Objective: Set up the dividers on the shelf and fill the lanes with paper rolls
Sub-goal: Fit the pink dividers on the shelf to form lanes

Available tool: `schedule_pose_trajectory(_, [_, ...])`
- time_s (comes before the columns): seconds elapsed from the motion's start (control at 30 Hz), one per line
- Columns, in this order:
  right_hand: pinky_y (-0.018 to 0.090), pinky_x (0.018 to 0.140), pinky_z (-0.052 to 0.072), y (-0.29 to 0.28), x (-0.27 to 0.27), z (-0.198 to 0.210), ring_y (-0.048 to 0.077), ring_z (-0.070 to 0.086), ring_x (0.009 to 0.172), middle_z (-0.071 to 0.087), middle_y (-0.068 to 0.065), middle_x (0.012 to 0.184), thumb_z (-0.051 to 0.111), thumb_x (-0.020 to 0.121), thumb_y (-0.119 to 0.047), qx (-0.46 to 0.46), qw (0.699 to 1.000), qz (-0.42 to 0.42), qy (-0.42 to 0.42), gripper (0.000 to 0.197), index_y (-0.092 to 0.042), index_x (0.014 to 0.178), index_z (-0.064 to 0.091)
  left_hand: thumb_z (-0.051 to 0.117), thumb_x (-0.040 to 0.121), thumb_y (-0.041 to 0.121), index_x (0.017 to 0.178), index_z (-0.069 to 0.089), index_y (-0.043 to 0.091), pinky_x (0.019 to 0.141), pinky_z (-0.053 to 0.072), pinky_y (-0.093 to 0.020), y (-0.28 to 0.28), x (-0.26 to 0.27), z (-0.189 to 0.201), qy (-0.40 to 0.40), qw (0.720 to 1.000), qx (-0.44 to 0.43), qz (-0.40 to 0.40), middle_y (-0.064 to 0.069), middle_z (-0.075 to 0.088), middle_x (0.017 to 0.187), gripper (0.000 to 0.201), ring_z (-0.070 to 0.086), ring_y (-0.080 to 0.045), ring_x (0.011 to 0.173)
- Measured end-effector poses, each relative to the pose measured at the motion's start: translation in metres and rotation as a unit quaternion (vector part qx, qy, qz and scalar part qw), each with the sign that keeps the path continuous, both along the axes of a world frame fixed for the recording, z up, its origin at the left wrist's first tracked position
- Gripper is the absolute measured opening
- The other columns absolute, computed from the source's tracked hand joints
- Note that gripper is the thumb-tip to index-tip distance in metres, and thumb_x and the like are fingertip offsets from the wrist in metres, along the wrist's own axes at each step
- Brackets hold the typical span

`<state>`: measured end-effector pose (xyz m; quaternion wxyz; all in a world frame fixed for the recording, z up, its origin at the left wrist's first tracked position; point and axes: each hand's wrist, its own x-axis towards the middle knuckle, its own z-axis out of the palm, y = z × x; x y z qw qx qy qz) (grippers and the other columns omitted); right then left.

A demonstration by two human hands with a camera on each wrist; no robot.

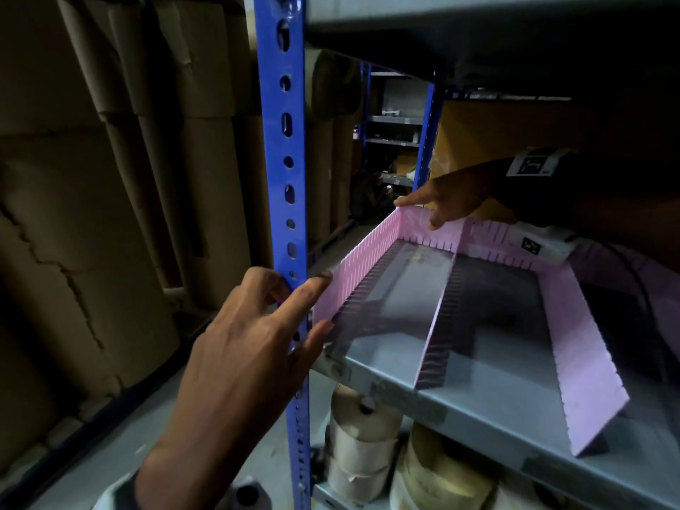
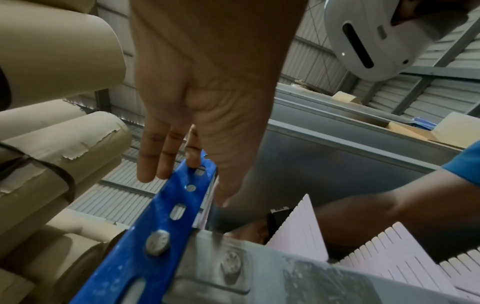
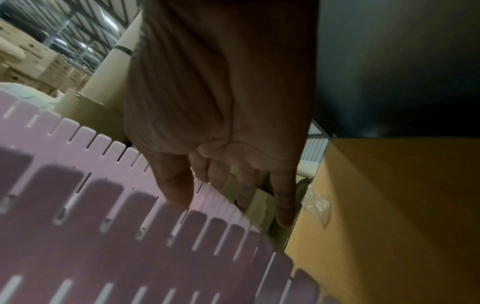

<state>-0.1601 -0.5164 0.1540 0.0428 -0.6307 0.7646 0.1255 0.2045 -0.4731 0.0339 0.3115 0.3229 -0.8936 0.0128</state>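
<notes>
Several pink slotted dividers stand on the grey metal shelf (image 1: 478, 399): a left divider (image 1: 364, 259), a middle divider (image 1: 438, 318), a right divider (image 1: 585, 355) and a back divider (image 1: 489, 241) across their far ends. My left hand (image 1: 294, 311) touches the front end of the left divider with straight index finger and thumb; its other fingers rest on the blue post (image 1: 283, 141). My right hand (image 1: 452, 193) is at the back left corner and pinches the back divider (image 3: 78, 144), thumb in front, fingers behind. Paper rolls (image 1: 364, 436) are stacked on the shelf below.
The upper shelf hangs low over the lanes. A yellow-brown cardboard box (image 1: 496, 130) stands behind the back divider, close to my right hand. Tall brown wrapped rolls (image 1: 110, 141) lean left of the post. A black cable (image 1: 644, 288) lies at the shelf's right.
</notes>
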Motion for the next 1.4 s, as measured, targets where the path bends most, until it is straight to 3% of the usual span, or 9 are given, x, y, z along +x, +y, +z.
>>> schedule_pose_trajectory(0.1, [0.007,0.083,0.028,0.002,-0.002,-0.002,0.017,0.044,0.128,0.032,0.008,0.158,0.062,0.093,-0.007,-0.006,1.000,0.019,0.011,0.077,-0.022,0.155,0.019,0.064,0.086,0.046,0.137,0.061,0.030,0.057,0.060,-0.039,0.002,-0.002,-0.002,0.011,1.000,-0.001,0.008,-0.004,0.051,0.113,0.055,0.060,-0.021,0.079])
schedule_pose_trajectory(0.23, [-0.001,0.068,0.032,0.000,-0.004,-0.006,0.013,0.048,0.112,0.039,0.012,0.152,0.063,0.093,-0.010,-0.006,0.999,0.032,0.030,0.079,-0.021,0.156,0.017,0.059,0.086,0.048,0.137,0.062,0.031,0.060,0.061,-0.037,0.001,-0.003,-0.005,0.019,1.000,-0.007,0.006,-0.005,0.052,0.114,0.054,0.059,-0.017,0.078])
schedule_pose_trajectory(0.33, [0.015,0.089,0.031,0.000,0.000,-0.004,0.022,0.043,0.133,0.034,0.011,0.156,0.063,0.093,-0.014,-0.002,0.998,0.032,0.052,0.077,-0.021,0.156,0.019,0.056,0.086,0.049,0.135,0.063,0.033,0.062,0.061,-0.038,0.002,-0.003,-0.005,0.034,0.999,-0.010,0.004,-0.003,0.051,0.113,0.052,0.061,-0.019,0.084])
schedule_pose_trajectory(0.47, [0.029,0.109,0.034,-0.002,0.011,0.005,0.026,0.039,0.138,0.034,0.013,0.156,0.062,0.095,-0.019,0.023,0.997,0.031,0.071,0.073,-0.014,0.156,0.021,0.054,0.085,0.051,0.134,0.064,0.033,0.064,0.061,-0.036,0.002,-0.004,-0.004,0.050,0.999,-0.008,-0.003,-0.003,0.052,0.112,0.053,0.060,-0.017,0.083])
schedule_pose_trajectory(0.63, [0.045,0.112,0.038,0.001,0.012,0.017,0.032,0.042,0.137,0.035,0.013,0.155,0.067,0.091,-0.016,0.035,0.999,0.007,0.026,0.083,-0.015,0.156,0.015,0.061,0.085,0.042,0.139,0.058,0.032,0.066,0.063,-0.036,0.002,-0.002,-0.004,0.035,0.999,-0.002,-0.014,-0.005,0.051,0.118,0.055,0.065,-0.019,0.086])
schedule_pose_trajectory(0.73, [0.043,0.115,0.034,0.005,0.011,0.022,0.030,0.037,0.140,0.032,0.012,0.157,0.064,0.093,-0.014,0.052,0.998,0.009,0.028,0.078,-0.013,0.156,0.019,0.067,0.083,0.033,0.141,0.056,0.031,0.065,0.063,-0.036,0.000,-0.001,-0.004,0.025,1.000,-0.005,-0.015,-0.007,0.052,0.118,0.059,0.065,-0.020,0.087])
schedule_pose_trajectory(1.13, [0.037,0.117,0.030,0.001,0.005,0.018,0.025,0.031,0.145,0.027,0.008,0.160,0.063,0.093,-0.009,0.030,0.999,0.024,0.001,0.078,-0.010,0.155,0.016,0.063,0.084,0.032,0.138,0.059,0.025,0.065,0.060,-0.032,0.000,-0.002,-0.003,0.023,0.999,-0.018,-0.021,-0.012,0.054,0.117,0.055,0.064,-0.020,0.085])
schedule_pose_trajectory(1.3, [0.027,0.105,0.034,-0.003,0.004,0.013,0.026,0.040,0.140,0.040,0.012,0.153,0.058,0.092,0.003,0.053,0.997,0.005,-0.058,0.067,-0.007,0.151,0.029,0.063,0.087,0.032,0.141,0.055,0.026,0.069,0.060,-0.032,-0.004,-0.001,-0.009,0.030,0.998,-0.056,-0.017,-0.007,0.047,0.119,0.055,0.061,-0.021,0.094])
schedule_pose_trajectory(1.4, [0.026,0.107,0.033,-0.002,0.007,0.011,0.024,0.042,0.138,0.042,0.009,0.152,0.062,0.093,-0.006,0.022,0.998,0.001,-0.050,0.068,-0.011,0.152,0.028,0.058,0.090,0.035,0.143,0.053,0.026,0.069,0.061,-0.035,-0.003,-0.002,-0.012,0.038,0.997,-0.062,-0.024,-0.005,0.044,0.120,0.054,0.061,-0.021,0.091])
